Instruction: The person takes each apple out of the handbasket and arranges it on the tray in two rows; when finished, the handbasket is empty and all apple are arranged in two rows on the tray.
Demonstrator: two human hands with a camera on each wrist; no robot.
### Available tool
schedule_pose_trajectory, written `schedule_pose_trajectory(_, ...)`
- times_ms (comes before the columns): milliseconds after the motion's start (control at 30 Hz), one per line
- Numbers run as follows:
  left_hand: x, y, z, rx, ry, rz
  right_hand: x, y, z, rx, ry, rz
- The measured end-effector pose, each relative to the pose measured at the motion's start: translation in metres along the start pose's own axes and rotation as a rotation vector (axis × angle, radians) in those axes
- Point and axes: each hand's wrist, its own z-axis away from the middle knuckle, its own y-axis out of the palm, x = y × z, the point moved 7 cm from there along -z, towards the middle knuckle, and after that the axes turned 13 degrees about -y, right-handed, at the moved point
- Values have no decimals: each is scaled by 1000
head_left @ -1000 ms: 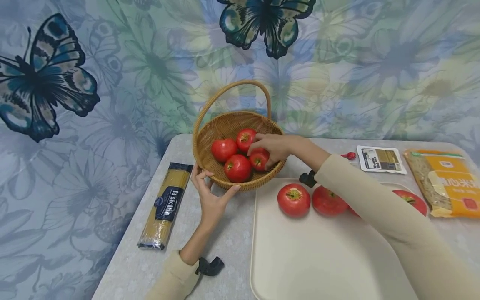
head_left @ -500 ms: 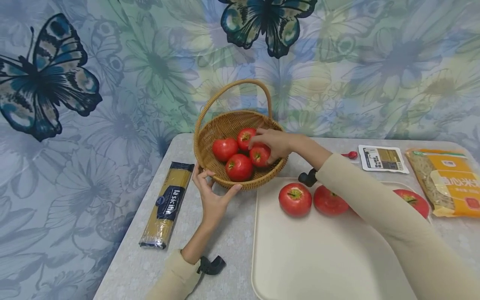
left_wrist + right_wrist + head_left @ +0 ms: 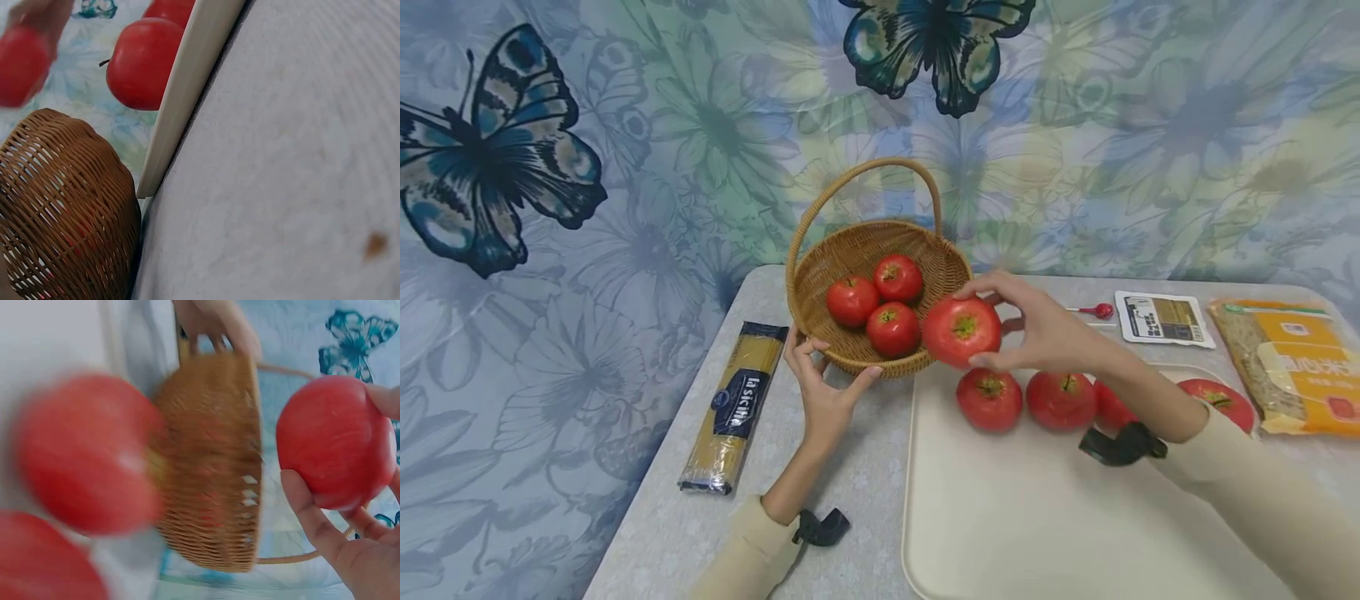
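My right hand [image 3: 1047, 329] grips a red apple [image 3: 962, 330] in the air at the right rim of the wicker basket [image 3: 823, 258]. In the right wrist view, fingers and thumb wrap this apple [image 3: 337, 444] from the side. Inside the basket lie three more red apples, one at the left [image 3: 852, 301], one at the back [image 3: 898, 277] and one in front [image 3: 893, 330]. With thumb and fingers spread, my left hand [image 3: 826, 408] holds the basket's front-left side. The basket's woven wall [image 3: 69, 206] fills the left wrist view's lower left, where the left hand is mostly hidden.
A cream tray [image 3: 1037, 517] at the right bears several red apples [image 3: 988, 400] along its back edge. Left lies a pasta packet [image 3: 737, 404]. Back right are a red lollipop [image 3: 1102, 311], a white pouch [image 3: 1162, 318] and an orange grain bag [image 3: 1292, 367]. A patterned cloth hangs behind.
My right hand has lifted an apple out of the basket and moved right with it. The front apple in the basket has shifted slightly right. My left hand stays on the basket.
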Motion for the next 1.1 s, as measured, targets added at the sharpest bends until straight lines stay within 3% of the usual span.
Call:
schedule_pose_trajectory(233, 4, -4, -1, -13, -35, -12, 0, 42, 84, -54, 117, -103)
schedule_pose_trajectory(433, 8, -8, 0, -25, -80, -21, -11, 83, 126, -9, 185, -230)
schedule_pose_trajectory(600, 6, -7, -1, -22, -89, -20, -23, 93, 136, 10, 208, -197)
schedule_pose_trajectory(800, 5, -3, -3, -12, -88, -5, -34, 92, 140, -22, 253, -179)
schedule_pose_trajectory(1100, 4, 2, 0, 8, -86, -7, -33, 94, 144, 27, 301, -158)
